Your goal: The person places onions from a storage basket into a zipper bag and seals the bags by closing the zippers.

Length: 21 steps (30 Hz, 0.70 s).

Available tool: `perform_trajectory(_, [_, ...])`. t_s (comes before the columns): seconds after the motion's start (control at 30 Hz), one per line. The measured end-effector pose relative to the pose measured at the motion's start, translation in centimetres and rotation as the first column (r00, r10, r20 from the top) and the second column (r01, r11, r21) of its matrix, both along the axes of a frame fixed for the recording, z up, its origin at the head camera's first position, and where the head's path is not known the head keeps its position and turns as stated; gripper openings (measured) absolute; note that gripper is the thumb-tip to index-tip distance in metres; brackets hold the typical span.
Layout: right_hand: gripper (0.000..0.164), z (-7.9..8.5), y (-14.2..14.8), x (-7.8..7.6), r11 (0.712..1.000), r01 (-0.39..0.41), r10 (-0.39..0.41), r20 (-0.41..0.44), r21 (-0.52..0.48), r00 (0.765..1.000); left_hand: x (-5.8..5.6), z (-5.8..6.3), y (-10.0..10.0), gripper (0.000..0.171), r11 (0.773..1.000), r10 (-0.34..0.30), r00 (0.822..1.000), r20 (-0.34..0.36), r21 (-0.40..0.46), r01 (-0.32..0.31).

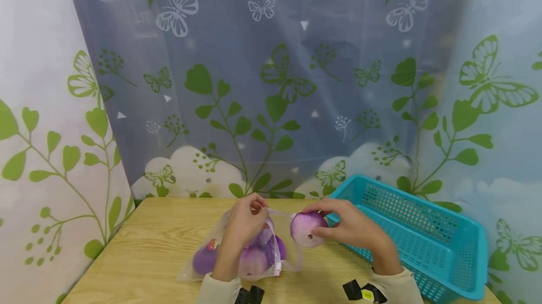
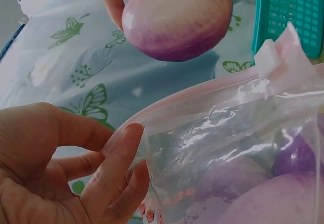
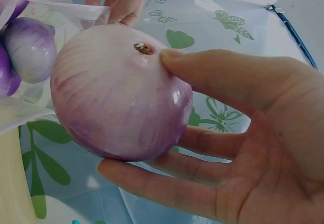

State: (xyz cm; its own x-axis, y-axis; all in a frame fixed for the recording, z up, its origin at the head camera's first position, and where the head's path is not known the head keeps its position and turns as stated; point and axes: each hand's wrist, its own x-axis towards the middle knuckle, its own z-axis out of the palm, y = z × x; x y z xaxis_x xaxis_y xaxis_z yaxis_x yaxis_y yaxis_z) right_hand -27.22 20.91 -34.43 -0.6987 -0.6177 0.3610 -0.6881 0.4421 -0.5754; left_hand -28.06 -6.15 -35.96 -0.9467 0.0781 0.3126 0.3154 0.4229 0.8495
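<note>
A glossy purple-and-white onion (image 1: 308,229) is held up in my right hand (image 1: 349,224), thumb near its brown stem end and fingers behind and under it in the right wrist view. My left hand (image 1: 247,217) pinches the mouth edge of a clear zip bag (image 2: 212,118), which lies on the table. Inside the bag are several purple and pale rounded pieces (image 2: 296,155), partly hidden by the left hand and wrist. The white slider (image 2: 267,59) sits on the bag's pinkish zip strip. The onion is beside the bag's mouth, to its right in the head view.
A turquoise plastic basket (image 1: 478,238) with perforated sides stands at the right of the wooden table (image 1: 144,233). Behind the table hangs a curtain (image 1: 228,45) printed with leaves and butterflies.
</note>
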Motion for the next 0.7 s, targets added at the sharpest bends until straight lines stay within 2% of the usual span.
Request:
perform_trajectory(0.13, [0.035, -0.3, -0.4, -0.1, 1.000, 0.003, -0.003, -0.038, 0.013, 0.999, 0.0, 0.0, 0.0, 0.007, 1.000, 0.004, 1.000, -0.010, -0.007, -0.005])
perform_trajectory(0.3, [0.036, -0.6, -1.2, -0.1, 1.000, 0.003, -0.003, -0.045, -0.006, 0.999, 0.0, -0.1, 0.0, 0.006, 1.000, 0.009, 1.000, -0.021, -0.016, -0.009])
perform_trajectory(0.53, [0.038, -1.2, -3.1, -0.5, 0.997, 0.074, -0.073, -0.089, 0.005, 0.993, 0.0, -0.1, 0.1, 0.008, 1.000, -0.002, 1.000, -0.015, 0.019, 0.002])
perform_trajectory(0.7, [0.035, -2.0, -4.4, -1.0, 0.994, 0.104, -0.105, -0.113, -0.016, 0.988, -0.1, -0.1, 0.0, 0.007, 1.000, 0.012, 0.999, -0.033, -0.011, -0.012])
